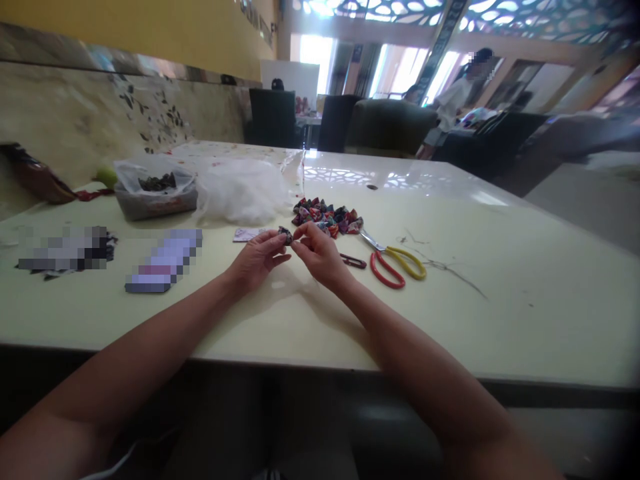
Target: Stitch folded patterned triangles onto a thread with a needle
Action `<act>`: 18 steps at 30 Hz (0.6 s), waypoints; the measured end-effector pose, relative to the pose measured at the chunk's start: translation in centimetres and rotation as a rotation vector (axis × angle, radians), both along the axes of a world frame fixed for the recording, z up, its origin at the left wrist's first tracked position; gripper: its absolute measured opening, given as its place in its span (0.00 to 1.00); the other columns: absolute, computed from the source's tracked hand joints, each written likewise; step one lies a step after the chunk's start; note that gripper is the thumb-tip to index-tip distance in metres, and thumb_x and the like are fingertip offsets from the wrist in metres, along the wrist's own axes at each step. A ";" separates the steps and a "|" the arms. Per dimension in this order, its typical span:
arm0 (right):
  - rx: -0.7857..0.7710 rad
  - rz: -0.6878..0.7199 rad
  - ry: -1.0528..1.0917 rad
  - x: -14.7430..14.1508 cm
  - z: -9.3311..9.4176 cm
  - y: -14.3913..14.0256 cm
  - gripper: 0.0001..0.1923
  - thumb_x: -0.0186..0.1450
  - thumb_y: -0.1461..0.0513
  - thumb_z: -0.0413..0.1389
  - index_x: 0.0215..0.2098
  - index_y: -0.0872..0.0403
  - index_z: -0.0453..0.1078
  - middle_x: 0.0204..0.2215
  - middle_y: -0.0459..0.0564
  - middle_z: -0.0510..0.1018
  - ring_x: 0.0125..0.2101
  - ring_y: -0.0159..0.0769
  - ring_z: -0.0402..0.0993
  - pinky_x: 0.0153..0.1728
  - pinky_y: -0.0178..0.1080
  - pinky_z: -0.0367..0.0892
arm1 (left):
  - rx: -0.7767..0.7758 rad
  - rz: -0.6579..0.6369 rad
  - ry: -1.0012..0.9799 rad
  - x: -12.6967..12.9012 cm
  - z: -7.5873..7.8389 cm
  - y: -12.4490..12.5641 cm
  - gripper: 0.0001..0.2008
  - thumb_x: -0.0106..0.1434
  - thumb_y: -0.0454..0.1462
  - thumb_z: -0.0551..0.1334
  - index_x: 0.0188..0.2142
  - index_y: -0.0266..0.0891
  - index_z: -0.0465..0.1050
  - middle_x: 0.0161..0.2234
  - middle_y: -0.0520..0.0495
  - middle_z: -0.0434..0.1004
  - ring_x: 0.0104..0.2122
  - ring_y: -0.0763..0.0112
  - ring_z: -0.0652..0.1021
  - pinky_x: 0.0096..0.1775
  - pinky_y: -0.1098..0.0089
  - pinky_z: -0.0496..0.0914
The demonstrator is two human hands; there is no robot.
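Above the table's near half, my left hand (257, 259) pinches a small dark patterned fabric piece (285, 235) between thumb and fingers. My right hand (319, 252) meets it from the other side, thumb and forefinger pressed together at the piece's right edge. What lies between those right fingertips is too small to make out. Just beyond the hands is a heap of folded patterned fabric pieces (327, 215) in red, blue and dark colours. Scissors (387, 257) with one red and one yellow handle lie right of my right hand, beside a dark, narrow snipper-like tool (354, 261).
White fluffy stuffing (243, 190) is piled behind my left hand, beside a bag-lined tub (156, 200). A blurred phone-like object (164, 260) and dark scraps (67, 250) lie left. Loose threads (445, 268) trail right of the scissors. A person (453, 103) stands in the background.
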State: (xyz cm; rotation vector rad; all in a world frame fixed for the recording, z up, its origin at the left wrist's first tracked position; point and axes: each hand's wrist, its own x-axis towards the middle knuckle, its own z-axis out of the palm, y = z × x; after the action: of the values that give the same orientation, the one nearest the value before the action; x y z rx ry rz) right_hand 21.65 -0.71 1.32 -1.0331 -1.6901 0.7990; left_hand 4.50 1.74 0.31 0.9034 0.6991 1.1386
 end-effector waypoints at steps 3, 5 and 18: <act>0.020 -0.032 0.046 0.1 -0.4 0.3 0.06 0.72 0.56 0.52 0.39 0.48 0.62 0.24 0.40 0.64 0.26 0.33 0.60 0.31 0.37 0.56 | -0.042 0.051 -0.027 0.0 0.2 0.0 0.15 0.49 0.38 0.81 0.32 0.39 0.79 0.32 0.53 0.80 0.29 0.77 0.75 0.39 0.70 0.75; 0.081 -0.065 0.039 0.2 -0.4 0.4 0.06 0.72 0.58 0.50 0.36 0.49 0.60 0.27 0.42 0.66 0.29 0.34 0.63 0.34 0.37 0.59 | -0.055 0.064 -0.031 0.1 0.3 -0.1 0.15 0.49 0.38 0.81 0.33 0.38 0.79 0.34 0.52 0.81 0.29 0.77 0.75 0.39 0.70 0.75; 0.143 -0.143 0.001 0.2 -0.2 0.2 0.08 0.68 0.58 0.59 0.31 0.50 0.70 0.23 0.41 0.66 0.26 0.33 0.60 0.32 0.37 0.57 | -0.016 0.098 0.003 0.3 0.3 -0.2 0.16 0.47 0.38 0.82 0.30 0.39 0.78 0.29 0.54 0.78 0.29 0.77 0.74 0.39 0.70 0.74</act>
State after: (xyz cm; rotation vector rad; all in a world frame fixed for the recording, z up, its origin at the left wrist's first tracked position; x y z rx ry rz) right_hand 21.80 -0.55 1.14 -1.0407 -1.6273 0.5775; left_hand 4.81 1.49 0.58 0.8652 0.7605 1.2175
